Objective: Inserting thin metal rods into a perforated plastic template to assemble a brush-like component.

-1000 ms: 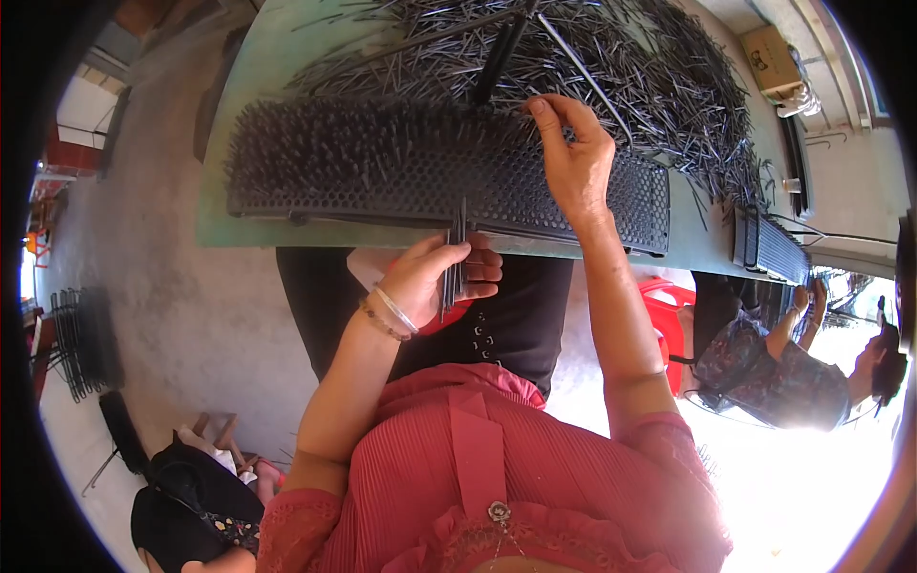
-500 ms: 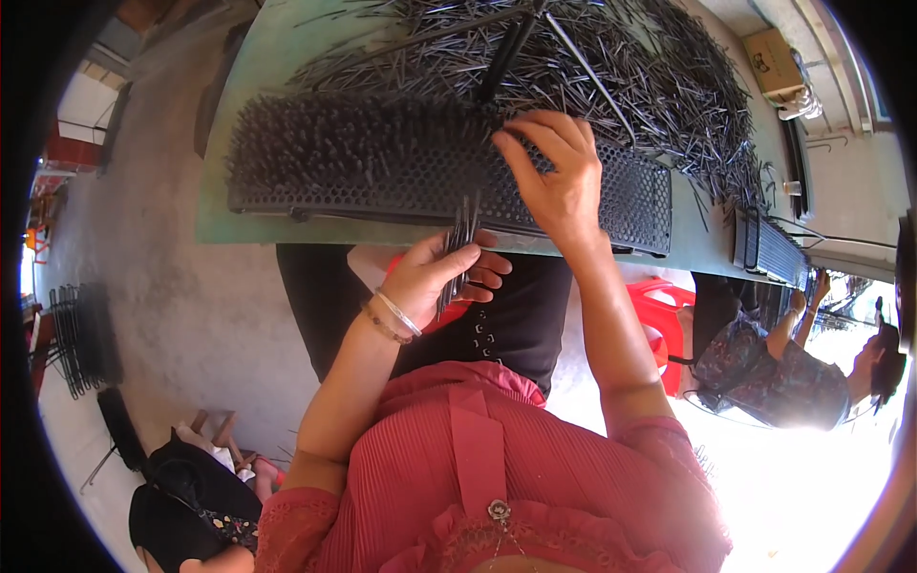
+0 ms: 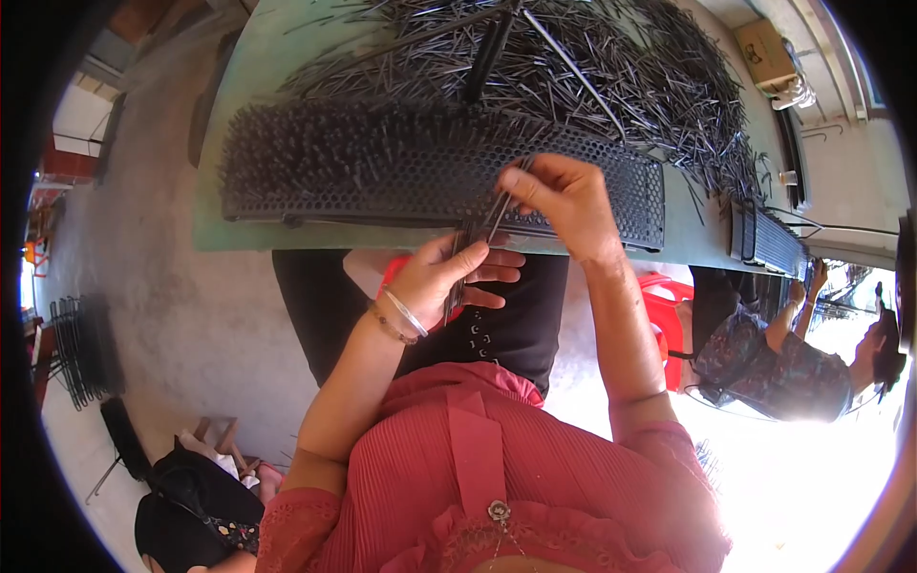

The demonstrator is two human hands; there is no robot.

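Note:
A bundle of thin black rods [image 3: 457,286] is gripped in my left hand [image 3: 441,277], between thumb and palm, just off the table's near edge. Up and to the right of it, my right hand [image 3: 562,202] pinches a slender dark rod [image 3: 498,212] between thumb and fingertips. The lower end of that rod is close to the bundle. Beyond my hands lies a long black perforated tray [image 3: 630,196] with many small holes. Upright rods [image 3: 306,148] fill its left and far holes densely, while bare holes show at the right.
A large heap of loose black rods [image 3: 611,81] covers the far part of the green table [image 3: 212,218]. A metal frame bar [image 3: 492,53] stands behind the tray. Another person [image 3: 774,368] works at the right beside a second tray [image 3: 769,244]. A cardboard box [image 3: 766,55] is at far right.
My right hand has come back from the tray's far rows toward my left hand, and now a rod shows in its pinch. My left hand keeps its bundle.

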